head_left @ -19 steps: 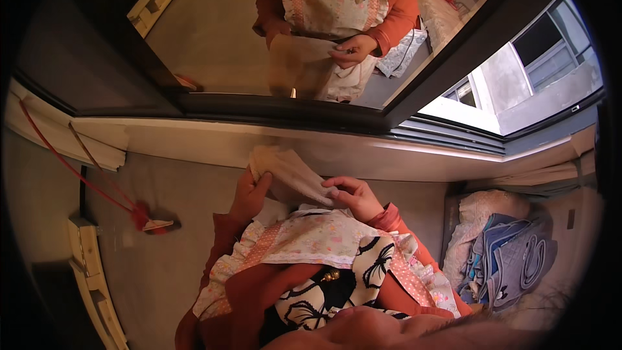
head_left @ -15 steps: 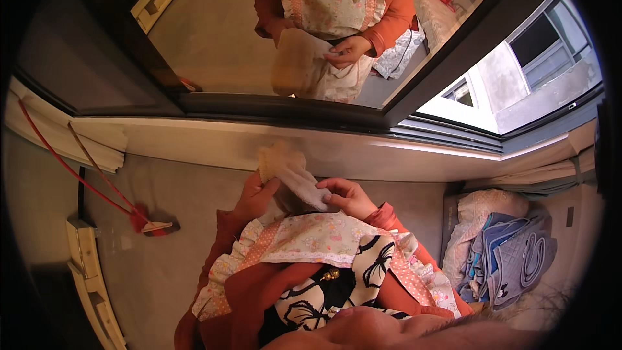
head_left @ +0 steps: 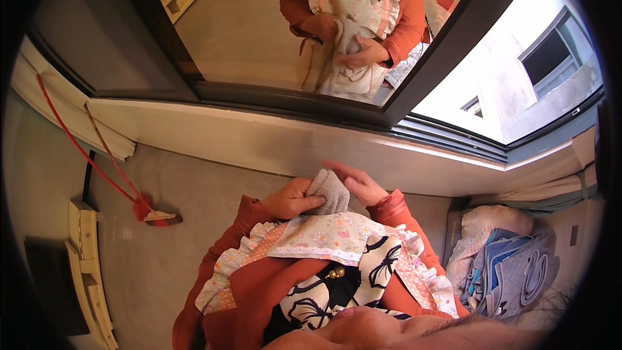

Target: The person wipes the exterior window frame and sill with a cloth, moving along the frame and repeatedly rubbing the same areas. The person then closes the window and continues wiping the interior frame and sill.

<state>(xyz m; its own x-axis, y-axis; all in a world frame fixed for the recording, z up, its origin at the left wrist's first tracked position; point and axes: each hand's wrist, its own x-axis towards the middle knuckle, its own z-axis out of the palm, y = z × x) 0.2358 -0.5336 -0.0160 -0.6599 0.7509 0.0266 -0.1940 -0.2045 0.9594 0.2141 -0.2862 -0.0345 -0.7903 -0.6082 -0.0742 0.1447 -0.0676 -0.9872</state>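
Note:
In front of my apron, a folded light grey towelling cloth [head_left: 328,192] is bunched in my left hand [head_left: 289,199]. The thumb presses on its near face, with the fingers closed behind it. My right hand [head_left: 365,186] is at the cloth's right side, its fingers stretched out and slightly blurred. Whether its fingertips touch the cloth is hard to tell. The window glass [head_left: 246,32] ahead reflects both hands and the cloth. Part of the cloth lies hidden behind my left fingers.
A dark-framed sliding window runs above a white ledge [head_left: 259,131], its right side open to a building. At left are a red-handled broom [head_left: 144,207] and a cream cabinet [head_left: 84,233]. Folded blue-grey quilted textiles [head_left: 512,272] are piled at right, beside a gathered curtain [head_left: 544,185].
The cloth, earlier draped long toward the ledge, is now gathered into a compact bundle. My right hand has let go of its pinch and its fingers have spread. The view has shifted slightly.

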